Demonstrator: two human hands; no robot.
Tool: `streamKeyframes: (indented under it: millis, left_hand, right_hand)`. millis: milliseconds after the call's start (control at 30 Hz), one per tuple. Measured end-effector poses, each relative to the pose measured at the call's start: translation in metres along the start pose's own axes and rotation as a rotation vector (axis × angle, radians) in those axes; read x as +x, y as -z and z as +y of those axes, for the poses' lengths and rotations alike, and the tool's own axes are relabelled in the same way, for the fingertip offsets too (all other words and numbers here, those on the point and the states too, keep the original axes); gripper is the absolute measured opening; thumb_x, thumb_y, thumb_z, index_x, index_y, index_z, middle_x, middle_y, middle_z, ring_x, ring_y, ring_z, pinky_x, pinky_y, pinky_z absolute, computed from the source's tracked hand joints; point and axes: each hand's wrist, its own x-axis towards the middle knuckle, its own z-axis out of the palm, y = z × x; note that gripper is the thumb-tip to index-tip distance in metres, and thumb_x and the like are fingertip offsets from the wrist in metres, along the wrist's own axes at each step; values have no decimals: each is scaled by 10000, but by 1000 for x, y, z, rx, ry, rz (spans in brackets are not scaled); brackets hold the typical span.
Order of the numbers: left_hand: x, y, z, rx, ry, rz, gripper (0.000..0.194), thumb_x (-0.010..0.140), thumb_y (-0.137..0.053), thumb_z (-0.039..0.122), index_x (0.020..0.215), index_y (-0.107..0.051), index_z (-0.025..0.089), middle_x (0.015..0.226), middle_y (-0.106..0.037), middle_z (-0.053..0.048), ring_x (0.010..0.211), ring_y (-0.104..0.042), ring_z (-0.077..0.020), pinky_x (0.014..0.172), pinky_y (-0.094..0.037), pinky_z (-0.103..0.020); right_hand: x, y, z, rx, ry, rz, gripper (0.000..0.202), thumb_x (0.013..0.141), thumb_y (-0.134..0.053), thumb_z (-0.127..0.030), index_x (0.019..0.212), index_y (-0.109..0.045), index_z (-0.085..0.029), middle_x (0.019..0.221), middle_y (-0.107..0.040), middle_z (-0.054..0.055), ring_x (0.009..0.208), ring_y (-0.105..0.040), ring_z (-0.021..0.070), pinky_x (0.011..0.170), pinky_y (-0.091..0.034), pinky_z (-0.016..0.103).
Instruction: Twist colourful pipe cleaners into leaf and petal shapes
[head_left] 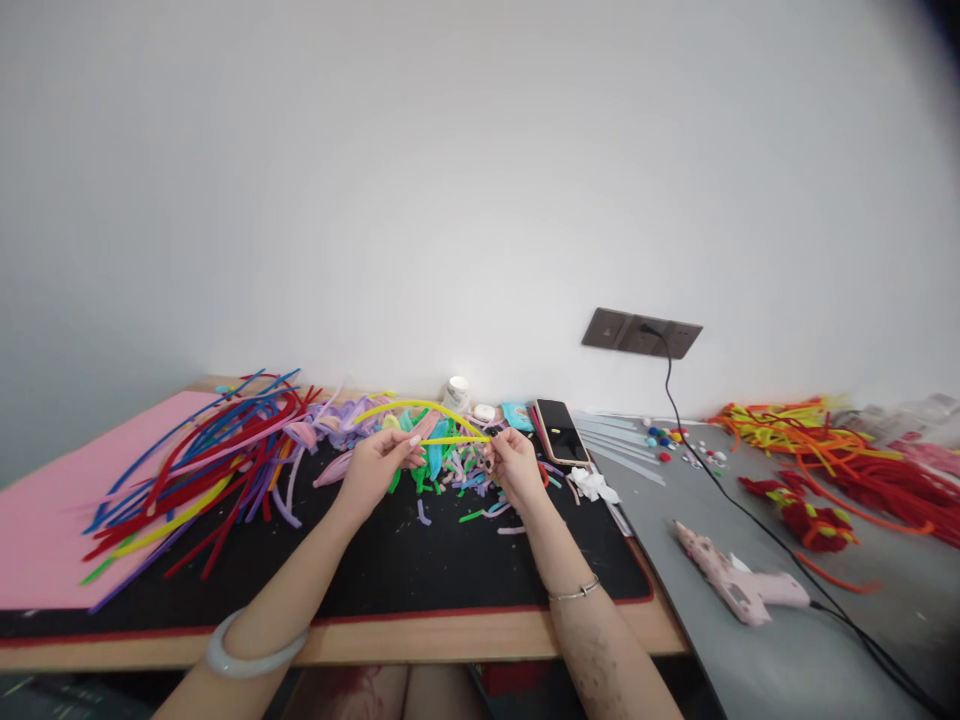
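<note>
Black mat (420, 570): bare front edge | hands (446, 458): yellow stem (454, 440)

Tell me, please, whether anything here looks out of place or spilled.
Short fuzzy offcuts lie scattered over the black mat, and a crumpled white wad sits beside the phone, looking like litter. The pink glue gun lies on its side.

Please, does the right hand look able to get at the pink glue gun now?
Probably yes, after letting go of the yellow strip: the right hand pinches it, while the glue gun lies uncovered on the grey surface.
</note>
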Motion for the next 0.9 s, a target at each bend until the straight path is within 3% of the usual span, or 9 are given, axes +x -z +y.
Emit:
streamKeyframes:
  millis: [200, 333, 433, 567, 700, 900]
  left_hand:
    - [-1, -2, -3, 4, 52, -84, 442, 619, -712, 537, 842, -626, 166, 696, -691, -39, 649, -673, -206, 690, -559, -374]
    - [-6, -4, -2, 78, 87, -271, 391, 666, -688, 488, 849, -670, 142, 734, -712, -72, 585, -660, -192, 569, -528, -310]
    - [-11, -6, 3, 130, 114, -422, 373, 708, -658, 483, 829, -683, 132, 731, -720, -90, 428, -575, -144, 403, -400, -240]
    - [-17, -7, 10, 141, 163, -549, 369, 758, -607, 514, 691, -648, 153, 652, -701, -79, 366, -509, -106, 368, -303, -200]
    - [-18, -8, 12, 142, 204, -574, 388, 743, -599, 557, 693, -613, 172, 538, -638, -39, 341, -467, -98, 376, -306, -198]
    - [-17, -8, 9, 127, 205, -500, 348, 715, -628, 524, 704, -508, 198, 555, -621, -4, 365, -477, -101, 404, -295, -207]
  right_hand:
    - [0, 2, -3, 33, -6, 3, 321, 664, -726, -381, 649, -460, -202, 539, -590, -41, 386, -427, 69, 389, -349, 203]
    - [-1, 1, -5, 37, -22, -18, 337, 665, -737, -392, 653, -457, -204, 533, -585, -44, 381, -420, 71, 385, -338, 204]
    - [-3, -1, -6, 34, -22, -71, 334, 672, -743, -392, 643, -473, -196, 509, -567, -48, 375, -408, 65, 386, -329, 197]
    - [-7, -5, -8, 8, -33, -150, 302, 654, -770, -362, 646, -528, -181, 486, -563, -42, 382, -424, 62, 382, -317, 179]
    - [-10, -8, -10, -31, -45, -177, 298, 646, -774, -368, 640, -549, -173, 495, -585, -30, 378, -442, 61, 369, -326, 167]
    - [-7, -5, -8, -85, -44, -144, 289, 665, -748, -374, 620, -545, -174, 529, -629, -9, 374, -468, 67, 351, -343, 165]
